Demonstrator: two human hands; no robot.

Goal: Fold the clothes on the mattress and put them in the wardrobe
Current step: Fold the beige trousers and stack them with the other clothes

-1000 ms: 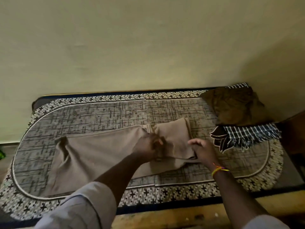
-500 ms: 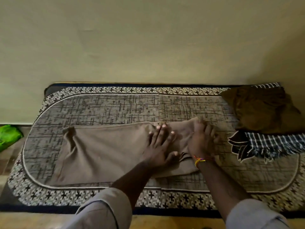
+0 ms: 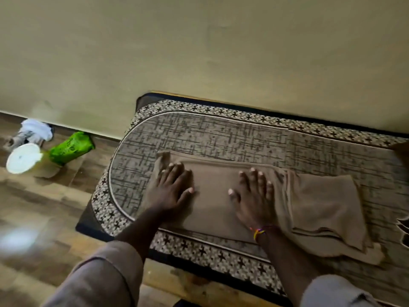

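On the mattress (image 3: 221,134): brown garment (image 3: 321,207) part-folded; left hand (image 3: 170,191) at 9 o'clock, right hand (image 3: 254,196) at centre, both hands flat, fingers spread, grasping nothing.

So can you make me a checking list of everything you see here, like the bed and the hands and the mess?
Surface: patterned mattress against a plain wall, on a wooden frame.
Job's things: brown garment lies on the mattress, its right end already folded over in layers.
Clutter: green packet, white lid and a white crumpled thing on the floor by the wall.
Grippers: left hand and right hand both press flat, fingers spread, on the garment; thread band on the right wrist.
Cables: nothing seen.
Surroundings: wooden floor; no wardrobe in view.
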